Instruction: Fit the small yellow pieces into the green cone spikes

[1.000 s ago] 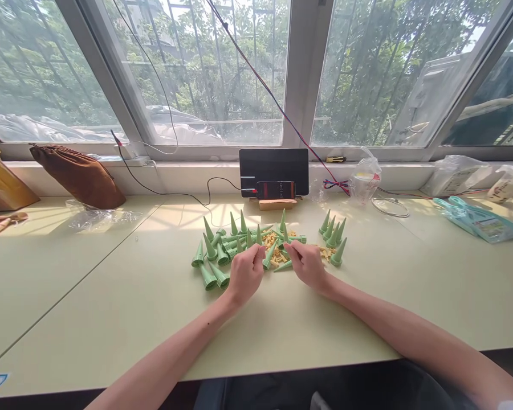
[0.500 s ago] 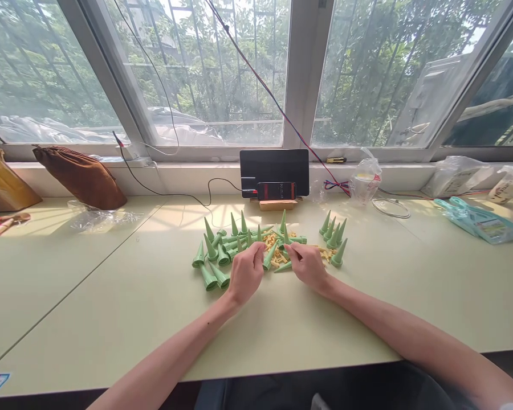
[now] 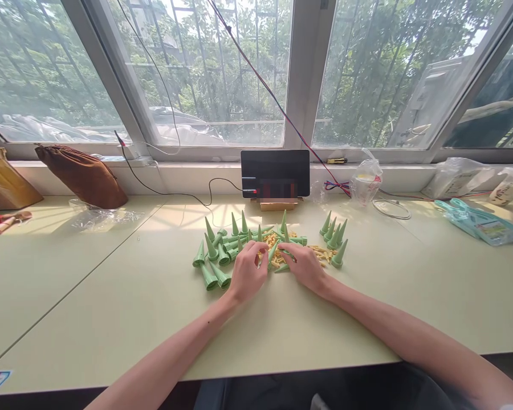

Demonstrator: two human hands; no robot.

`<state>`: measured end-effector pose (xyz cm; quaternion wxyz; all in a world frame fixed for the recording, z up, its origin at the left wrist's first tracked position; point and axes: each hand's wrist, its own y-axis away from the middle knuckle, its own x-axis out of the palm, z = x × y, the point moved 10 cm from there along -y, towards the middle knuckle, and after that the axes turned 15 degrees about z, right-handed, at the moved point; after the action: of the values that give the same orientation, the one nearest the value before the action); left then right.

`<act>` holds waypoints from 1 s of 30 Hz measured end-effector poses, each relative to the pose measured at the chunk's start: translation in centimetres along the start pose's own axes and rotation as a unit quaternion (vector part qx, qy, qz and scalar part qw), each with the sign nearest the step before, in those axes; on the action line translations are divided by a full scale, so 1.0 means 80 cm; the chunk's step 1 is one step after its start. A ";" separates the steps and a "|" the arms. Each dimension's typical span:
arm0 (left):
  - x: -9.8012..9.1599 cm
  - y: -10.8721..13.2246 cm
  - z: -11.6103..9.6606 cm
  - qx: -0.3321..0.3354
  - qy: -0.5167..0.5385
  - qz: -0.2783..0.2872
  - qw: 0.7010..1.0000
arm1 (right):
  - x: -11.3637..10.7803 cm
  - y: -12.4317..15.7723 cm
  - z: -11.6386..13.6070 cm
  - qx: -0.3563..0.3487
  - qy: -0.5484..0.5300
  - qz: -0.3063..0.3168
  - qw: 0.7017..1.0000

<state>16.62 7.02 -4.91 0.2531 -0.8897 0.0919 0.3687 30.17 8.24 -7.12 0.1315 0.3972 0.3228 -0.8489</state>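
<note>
My left hand (image 3: 248,266) rests over the pile with thumb and forefinger curved apart, close beside a green plastic cone-shaped spike (image 3: 273,252). On that spike's other side, my right hand (image 3: 304,264) has its fingers bent and slightly parted, the tips near the spike's upper part. Whether either hand touches it is hard to tell. Small yellow pegs (image 3: 277,261) lie scattered beneath and between the hands. Several more green spikes (image 3: 211,250) stand or lie left of my left hand. Right of my right hand, a group of upright green spikes (image 3: 338,253) stands by other yellow pegs (image 3: 324,254).
A black tablet-like panel (image 3: 275,165) leans at the sill behind a small wooden block (image 3: 277,205). A bagged cup (image 3: 366,179), a coiled white cable (image 3: 391,208) and a teal packet (image 3: 481,222) sit to the right. A brown pouch (image 3: 83,176) is at the left.
Both hands were closed in pinches; their fingers have since loosened. The left thumb and forefinger have parted, and the spike between the hands has shifted slightly to the right.
</note>
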 end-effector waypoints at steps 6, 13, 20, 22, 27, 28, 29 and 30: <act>0.001 0.000 0.000 -0.007 0.013 0.009 1.000 | 0.004 -0.003 0.004 -0.001 0.028 0.027 0.999; 0.006 0.001 0.001 -0.012 0.022 0.022 0.999 | 0.005 -0.005 0.008 -0.001 0.045 0.037 0.998; 0.006 0.000 0.001 -0.011 0.022 0.023 0.999 | 0.007 -0.005 0.005 0.009 0.069 0.041 0.997; 0.007 0.000 0.002 -0.012 0.021 0.025 0.999 | 0.006 -0.005 0.005 0.007 0.066 0.035 0.997; 0.008 0.001 0.001 -0.007 0.019 0.027 0.999 | -0.001 -0.003 0.007 -0.007 0.043 0.001 0.999; 0.008 0.001 0.001 -0.006 0.018 0.027 0.999 | -0.003 -0.002 0.008 -0.011 0.038 -0.012 0.999; 0.008 0.001 0.001 -0.006 0.017 0.028 0.999 | -0.006 -0.001 0.010 -0.016 0.034 -0.027 0.999; 0.008 0.001 0.001 -0.006 0.016 0.029 0.999 | -0.009 0.001 0.011 -0.022 0.029 -0.043 0.998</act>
<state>17.00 7.04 -5.40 0.2354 -0.8939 0.1194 0.3623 30.14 7.58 -6.15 0.0944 0.4047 0.3618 -0.8345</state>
